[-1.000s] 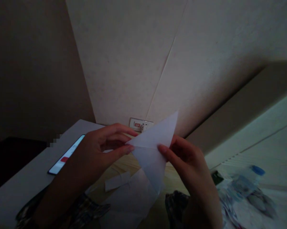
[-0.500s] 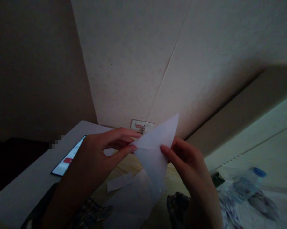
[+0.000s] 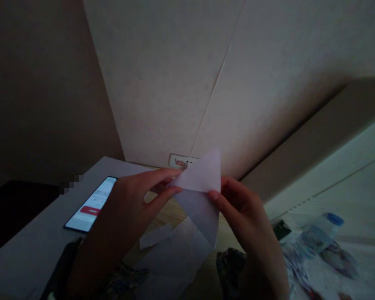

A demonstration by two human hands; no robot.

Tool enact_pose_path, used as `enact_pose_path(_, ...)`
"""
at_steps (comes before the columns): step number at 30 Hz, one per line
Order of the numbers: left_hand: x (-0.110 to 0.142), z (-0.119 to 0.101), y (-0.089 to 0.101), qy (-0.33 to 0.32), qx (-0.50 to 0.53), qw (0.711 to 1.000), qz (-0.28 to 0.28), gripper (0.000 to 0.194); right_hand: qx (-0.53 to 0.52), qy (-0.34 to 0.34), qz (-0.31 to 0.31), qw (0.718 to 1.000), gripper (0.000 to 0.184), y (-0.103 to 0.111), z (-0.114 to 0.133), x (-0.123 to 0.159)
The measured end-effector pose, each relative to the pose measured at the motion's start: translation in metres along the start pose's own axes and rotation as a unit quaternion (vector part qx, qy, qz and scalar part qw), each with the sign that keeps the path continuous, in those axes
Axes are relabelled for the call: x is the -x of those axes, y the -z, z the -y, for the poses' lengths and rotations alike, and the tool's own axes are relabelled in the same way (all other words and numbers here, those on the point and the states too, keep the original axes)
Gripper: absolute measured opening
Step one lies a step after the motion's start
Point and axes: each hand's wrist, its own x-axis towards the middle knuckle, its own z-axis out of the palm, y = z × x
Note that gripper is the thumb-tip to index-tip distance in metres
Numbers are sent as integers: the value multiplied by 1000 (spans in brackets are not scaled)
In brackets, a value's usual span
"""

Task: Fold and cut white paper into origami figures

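Observation:
Both of my hands hold a folded sheet of white paper (image 3: 201,196) up in front of me in dim light. My left hand (image 3: 134,204) pinches its left corner between thumb and forefinger. My right hand (image 3: 243,216) pinches the right side along a horizontal crease, thumb in front. The paper has a pointed flap rising above the crease and a longer point hanging down below it.
A lit phone (image 3: 92,205) lies on a grey surface (image 3: 25,250) at left. More white paper (image 3: 175,258) and a small strip (image 3: 156,236) lie below my hands. A wall socket (image 3: 181,161) sits behind. A plastic bottle with a blue cap (image 3: 323,231) lies at right on patterned fabric.
The upper flap of the paper has swung leftward and stands narrower than before. My fingers stay pinched on the crease. The view has shifted slightly.

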Motion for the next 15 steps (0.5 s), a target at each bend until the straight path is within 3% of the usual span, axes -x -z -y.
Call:
enact_pose_path(8,-2,0,0,31,18,999,36,22,43,0,1,999,22,4,0,1)
enact_pose_path(15,-2,1,-1,129,163,978,13,14,57,26,-6,998,20,3,0,2)
